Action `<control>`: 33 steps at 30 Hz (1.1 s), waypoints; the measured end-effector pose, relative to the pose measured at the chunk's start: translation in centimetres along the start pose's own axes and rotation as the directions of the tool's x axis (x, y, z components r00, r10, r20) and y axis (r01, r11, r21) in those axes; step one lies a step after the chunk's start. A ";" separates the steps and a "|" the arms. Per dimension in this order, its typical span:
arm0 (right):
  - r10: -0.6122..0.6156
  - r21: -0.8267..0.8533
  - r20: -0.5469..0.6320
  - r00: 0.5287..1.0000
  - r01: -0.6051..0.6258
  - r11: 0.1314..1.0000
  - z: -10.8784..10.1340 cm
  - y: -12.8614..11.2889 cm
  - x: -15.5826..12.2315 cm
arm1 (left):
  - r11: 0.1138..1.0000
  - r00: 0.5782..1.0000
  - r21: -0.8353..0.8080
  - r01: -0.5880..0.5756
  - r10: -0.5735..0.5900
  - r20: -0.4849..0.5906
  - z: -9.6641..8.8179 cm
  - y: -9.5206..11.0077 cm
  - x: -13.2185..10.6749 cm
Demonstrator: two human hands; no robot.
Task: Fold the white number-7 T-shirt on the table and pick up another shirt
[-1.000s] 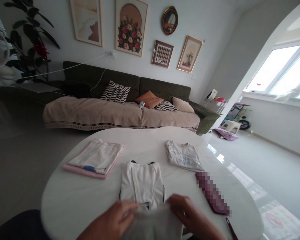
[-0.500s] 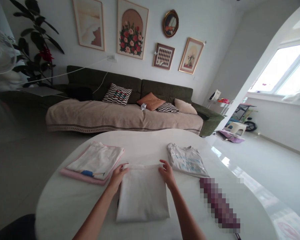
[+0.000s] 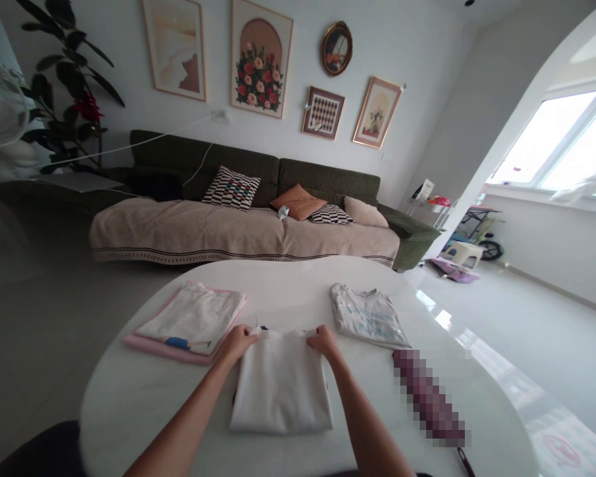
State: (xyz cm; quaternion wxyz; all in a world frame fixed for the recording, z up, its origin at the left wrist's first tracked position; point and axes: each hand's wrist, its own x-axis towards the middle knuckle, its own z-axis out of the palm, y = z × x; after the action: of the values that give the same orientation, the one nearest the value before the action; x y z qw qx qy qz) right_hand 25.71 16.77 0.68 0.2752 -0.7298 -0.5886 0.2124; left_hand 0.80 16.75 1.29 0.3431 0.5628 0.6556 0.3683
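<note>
- The left hand (image 3: 240, 341) is pinching the far left corner of the white cloth (image 3: 282, 384), its thumb and fingers closing on the edge.
- The right hand (image 3: 322, 340) is pinching the far right corner in the same way, so both hands are grasping the one cloth.
- The cloth is lying at the middle of the near half of the white table (image 3: 288, 271), between the two forearms, its near edge running roughly straight across; whether its far edge is resting or lifting slightly, I cannot tell.
- Dark trim (image 3: 263, 328) is peeking out past the far edge, and a little more is showing along the left side.
- To the left, a folded white shirt (image 3: 193, 315) with a blue print is lying on a pink cloth (image 3: 163, 347), near the left hand.
- To the right, a folded grey shirt (image 3: 367, 315) with pale blue lettering is lying well apart from the left pile.
- Just nearer than that shirt, a maroon item (image 3: 430, 397) is lying slantwise, pixelated beyond recognition.
- Behind the table, a green sofa (image 3: 198, 154) is standing against the wall, a beige throw (image 3: 193, 228) covering its seat.
</note>
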 end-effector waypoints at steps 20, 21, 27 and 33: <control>-0.465 -0.002 -0.061 0.883 0.466 0.885 -6.4 0.2 -14.5 | 0.870 0.826 0.151 -0.470 0.373 0.423 -5.2 1.7 -14.4; -0.448 -0.017 -0.059 0.892 0.448 0.894 -5.3 0.1 -15.2 | 0.864 0.828 0.178 -0.472 0.365 0.425 -4.8 1.2 -14.4; -0.502 -0.075 -0.058 0.863 0.498 0.864 2.2 -7.2 -17.8 | 0.760 0.880 0.443 -0.475 0.414 0.233 -1.1 2.6 -9.3; -0.474 -0.131 0.045 0.880 0.475 0.870 5.6 -8.2 -19.6 | 0.757 0.917 0.522 -0.392 0.364 0.162 -0.2 0.7 -8.6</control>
State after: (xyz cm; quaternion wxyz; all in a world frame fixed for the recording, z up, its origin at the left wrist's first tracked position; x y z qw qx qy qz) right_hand 11.84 -0.24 1.47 0.2643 -0.5792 -0.7645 0.1013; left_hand 2.07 8.28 2.36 0.1039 0.7664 0.5967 0.2139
